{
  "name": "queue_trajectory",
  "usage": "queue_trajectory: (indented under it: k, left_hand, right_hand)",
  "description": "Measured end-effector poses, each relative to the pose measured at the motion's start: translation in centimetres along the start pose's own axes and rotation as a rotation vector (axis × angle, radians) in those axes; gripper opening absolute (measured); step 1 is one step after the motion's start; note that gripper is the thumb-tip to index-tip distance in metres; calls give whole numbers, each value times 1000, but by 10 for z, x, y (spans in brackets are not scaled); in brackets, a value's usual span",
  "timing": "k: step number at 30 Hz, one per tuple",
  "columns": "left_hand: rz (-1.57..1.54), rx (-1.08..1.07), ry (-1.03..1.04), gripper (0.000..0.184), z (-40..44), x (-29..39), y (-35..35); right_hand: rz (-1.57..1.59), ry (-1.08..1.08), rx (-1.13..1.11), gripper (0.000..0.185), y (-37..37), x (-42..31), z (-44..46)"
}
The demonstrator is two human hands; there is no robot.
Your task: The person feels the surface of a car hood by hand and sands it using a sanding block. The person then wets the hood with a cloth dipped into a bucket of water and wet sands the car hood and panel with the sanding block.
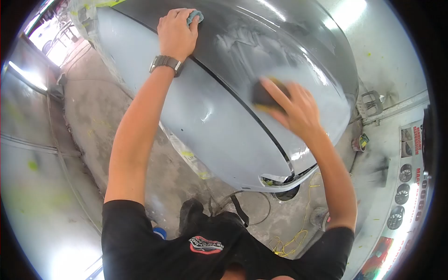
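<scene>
My left hand (176, 32), with a watch on the wrist, is closed on a crumpled blue-green cloth (195, 17) and rests on the car's panel beside the long dark seam. In my right hand (298, 106) is a black sanding block (270, 95) with yellow edges, pressed to the hood; hand and block are blurred by motion. The hood (210, 42) is dark and glossy toward the top, with pale, cloudy smears around the block. On the near side of the seam, the fender (158, 79) is light grey.
Masking film and tape (186, 154) hang along the fender's lower edge. A yellow cord (284, 245) and a bucket (319, 217) are on the concrete floor (93, 126) at right. Another small bucket (359, 143) stands near the right wall, which carries wheel pictures (402, 193).
</scene>
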State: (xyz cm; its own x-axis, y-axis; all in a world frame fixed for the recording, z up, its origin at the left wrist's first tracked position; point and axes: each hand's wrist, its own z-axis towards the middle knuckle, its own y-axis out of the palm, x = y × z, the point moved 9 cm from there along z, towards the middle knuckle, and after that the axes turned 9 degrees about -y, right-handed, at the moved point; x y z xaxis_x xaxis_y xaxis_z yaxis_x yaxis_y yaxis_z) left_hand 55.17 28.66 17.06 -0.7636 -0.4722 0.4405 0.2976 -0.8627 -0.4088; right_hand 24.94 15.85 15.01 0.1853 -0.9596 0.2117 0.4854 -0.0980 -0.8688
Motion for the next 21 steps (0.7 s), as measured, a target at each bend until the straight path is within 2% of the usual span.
queue_trajectory:
  k: [3,6,8,12,15,19,21]
  left_hand:
    - [2,-11,-5,24,-6,-3,2]
    - [16,-17,6,26,-4,-1,-1]
    - [6,-13,6,26,-3,5,-4]
    - [32,-13,8,25,1,4,-5]
    - [21,-36,-14,23,-1,-1,5]
    - [32,-32,-13,26,-2,6,-3]
    - [11,-15,7,25,0,7,-3]
  right_hand:
    - [3,-21,51,68,24,5,99]
    - [28,-11,85,68,27,6,87]
    - [45,-29,128,67,2,-8,25]
    - [-4,129,0,65,-12,-14,-100]
    - [12,16,51,80,-13,-15,-24]
    - [-21,-11,104,73,30,-11,108]
    - [-4,5,95,69,28,-7,97]
